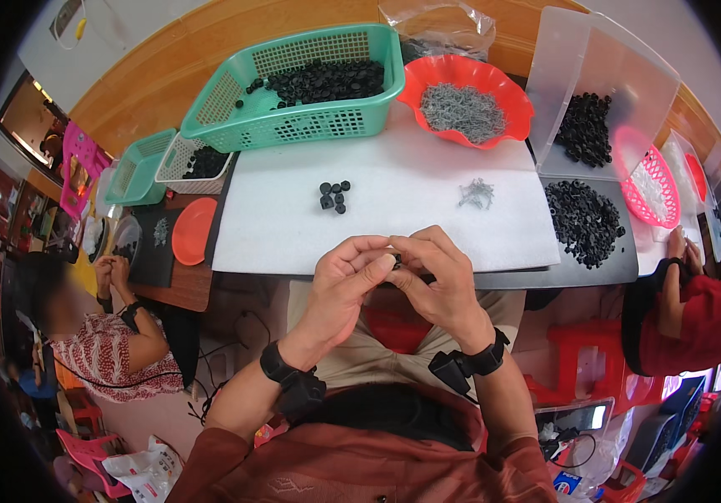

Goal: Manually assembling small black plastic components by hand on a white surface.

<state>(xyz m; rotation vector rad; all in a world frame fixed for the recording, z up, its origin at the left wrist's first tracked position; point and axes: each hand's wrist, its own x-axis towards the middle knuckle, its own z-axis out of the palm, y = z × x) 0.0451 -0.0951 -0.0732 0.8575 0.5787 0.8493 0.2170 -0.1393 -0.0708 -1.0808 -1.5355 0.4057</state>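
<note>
My left hand [344, 289] and my right hand [442, 282] meet over the front edge of the white mat [277, 230]. Between their fingertips they pinch a small black part [396, 261]; the fingers cover most of it, and its exact shape is hidden. Beyond my left hand lies a small group of round black knobs [327, 201]. Farther right on the mat sits a little heap of thin silver screws [477, 194], apart from my right hand.
At the back stand a green basket [319, 121] of black parts and a red scalloped bowl [524, 117] heaped with screws. Black pieces [585, 222] lie to the right, near a clear plastic bin [549, 75]. One person [130, 348] sits at left, another [687, 323] at right.
</note>
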